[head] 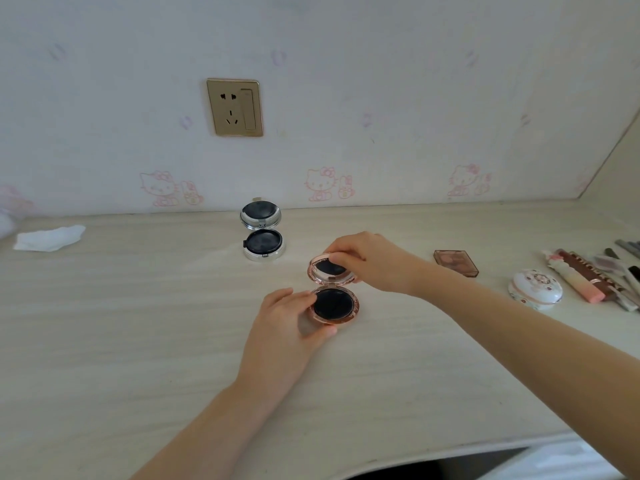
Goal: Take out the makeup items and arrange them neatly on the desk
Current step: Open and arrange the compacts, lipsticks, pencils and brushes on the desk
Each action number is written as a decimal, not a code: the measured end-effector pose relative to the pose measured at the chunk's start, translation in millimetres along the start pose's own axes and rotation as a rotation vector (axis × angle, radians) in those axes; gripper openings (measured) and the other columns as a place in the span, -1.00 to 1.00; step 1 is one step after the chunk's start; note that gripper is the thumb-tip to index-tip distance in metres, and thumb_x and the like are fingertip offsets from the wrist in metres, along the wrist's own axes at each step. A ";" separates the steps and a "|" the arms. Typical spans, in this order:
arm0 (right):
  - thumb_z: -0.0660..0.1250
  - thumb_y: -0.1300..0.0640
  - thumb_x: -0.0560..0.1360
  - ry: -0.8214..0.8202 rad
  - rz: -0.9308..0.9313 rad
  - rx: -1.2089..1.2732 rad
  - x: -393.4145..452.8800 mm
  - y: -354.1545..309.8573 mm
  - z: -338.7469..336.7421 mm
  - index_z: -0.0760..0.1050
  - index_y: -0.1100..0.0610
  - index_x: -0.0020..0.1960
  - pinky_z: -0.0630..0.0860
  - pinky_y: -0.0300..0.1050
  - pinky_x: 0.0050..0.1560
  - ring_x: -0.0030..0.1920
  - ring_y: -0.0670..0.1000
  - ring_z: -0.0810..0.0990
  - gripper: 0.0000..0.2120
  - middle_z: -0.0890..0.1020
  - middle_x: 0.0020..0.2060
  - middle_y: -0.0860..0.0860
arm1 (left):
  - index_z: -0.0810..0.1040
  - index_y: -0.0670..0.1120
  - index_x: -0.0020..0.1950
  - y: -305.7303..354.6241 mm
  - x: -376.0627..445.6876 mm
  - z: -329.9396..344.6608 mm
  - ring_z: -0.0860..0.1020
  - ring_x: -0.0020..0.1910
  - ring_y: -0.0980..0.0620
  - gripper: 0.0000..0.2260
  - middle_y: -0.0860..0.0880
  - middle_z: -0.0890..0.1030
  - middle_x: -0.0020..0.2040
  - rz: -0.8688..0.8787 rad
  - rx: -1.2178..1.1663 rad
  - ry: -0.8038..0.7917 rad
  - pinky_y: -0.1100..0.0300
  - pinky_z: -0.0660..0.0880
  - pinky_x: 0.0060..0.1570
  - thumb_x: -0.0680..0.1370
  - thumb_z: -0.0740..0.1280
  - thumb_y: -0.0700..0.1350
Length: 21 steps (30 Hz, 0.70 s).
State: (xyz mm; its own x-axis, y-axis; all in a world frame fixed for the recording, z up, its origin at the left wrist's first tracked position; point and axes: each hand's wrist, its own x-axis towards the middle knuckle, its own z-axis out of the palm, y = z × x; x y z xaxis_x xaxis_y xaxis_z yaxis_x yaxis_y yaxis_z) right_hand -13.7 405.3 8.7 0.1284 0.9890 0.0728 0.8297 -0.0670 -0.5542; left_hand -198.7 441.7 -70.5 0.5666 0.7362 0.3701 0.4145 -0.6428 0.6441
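Working mid-desk (138, 323), well in from every edge. Laying out the rose-gold compact (334, 289), opened flat. Left hand (289, 322) cupping the base, fingers curled round its rim; right hand (367, 261) pinching the lid's far edge. Best steadying the base, easing the lid gently, lining it up with the silver compact (262, 230) nearer the back edge.

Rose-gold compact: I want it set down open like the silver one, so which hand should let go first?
Probably the right hand: it only pinches the raised lid of the rose-gold compact, while the left hand cradles the base on the desk, keeping it steady.
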 end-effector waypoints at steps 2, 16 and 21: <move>0.17 0.09 0.61 -0.009 0.006 0.011 2.7 0.2 1.4 0.59 0.05 0.08 0.52 -0.14 -0.01 -0.09 -0.07 0.56 -0.78 0.64 -0.09 -0.09 | 0.59 -0.04 0.24 -1.5 -0.1 0.4 0.34 0.34 0.14 -0.51 0.13 0.59 0.18 -0.004 0.014 -0.009 0.51 0.13 0.22 0.34 0.54 0.05; 0.20 0.12 0.60 -0.015 0.034 0.121 4.1 2.6 -0.6 0.61 0.05 0.10 0.50 -0.14 0.09 0.03 -0.06 0.59 -0.79 0.66 -0.02 -0.07 | 0.60 -0.04 0.23 -3.1 1.9 0.7 0.39 0.32 0.09 -0.55 0.10 0.58 0.22 -0.007 0.015 -0.015 0.44 0.15 0.26 0.37 0.52 0.00; 0.20 0.09 0.60 -0.023 0.033 0.090 -2.0 -0.6 -1.1 0.58 0.06 0.18 0.50 -0.17 0.11 0.07 -0.06 0.58 -0.76 0.66 0.04 -0.07 | 0.60 -0.03 0.23 -3.3 1.8 0.6 0.39 0.32 0.08 -0.55 0.10 0.59 0.21 -0.008 0.019 -0.021 0.39 0.19 0.28 0.36 0.53 0.01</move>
State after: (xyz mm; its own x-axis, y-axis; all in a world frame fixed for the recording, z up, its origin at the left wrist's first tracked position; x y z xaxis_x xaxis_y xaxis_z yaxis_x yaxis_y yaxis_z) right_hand -13.8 403.2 9.8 0.1414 0.9893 0.0354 0.7730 -0.0880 -0.6283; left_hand -198.6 445.1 -72.4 0.5778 0.7370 0.3507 0.4325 -0.6409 0.6342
